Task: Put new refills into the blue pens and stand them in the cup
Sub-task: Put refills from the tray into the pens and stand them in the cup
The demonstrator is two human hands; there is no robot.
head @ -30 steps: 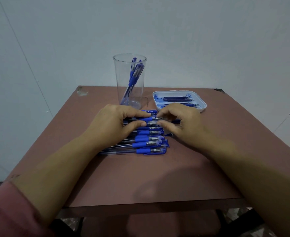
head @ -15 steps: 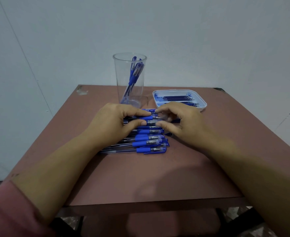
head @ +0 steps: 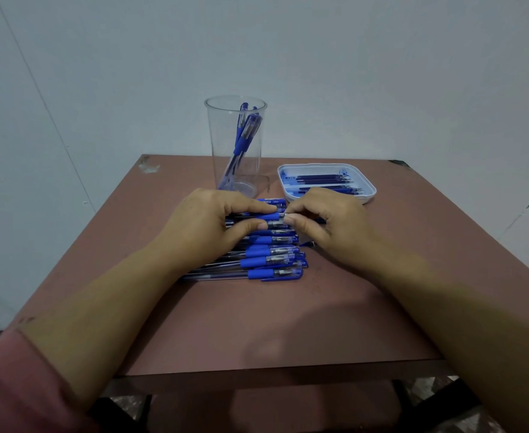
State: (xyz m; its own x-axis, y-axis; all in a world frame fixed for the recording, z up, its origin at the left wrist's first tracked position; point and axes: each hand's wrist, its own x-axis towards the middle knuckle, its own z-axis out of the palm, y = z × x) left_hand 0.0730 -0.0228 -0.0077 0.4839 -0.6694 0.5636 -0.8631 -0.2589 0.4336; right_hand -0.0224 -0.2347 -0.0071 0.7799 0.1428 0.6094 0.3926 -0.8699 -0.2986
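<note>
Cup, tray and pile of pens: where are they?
cup [head: 220, 139], head view, on its clear wall.
tray [head: 370, 192], head view, on its white rim.
pile of pens [head: 260, 273], head view, on the nearest pen's blue grip.

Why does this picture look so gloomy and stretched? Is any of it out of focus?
Head view: dim, bluish light, little glare on the clear cup; a soft arm shadow on the table; the wide lens swells the near forearms and slants the wall seam; left hand and right hand pinching a pen look sharp, the sleeve blurred.
</note>
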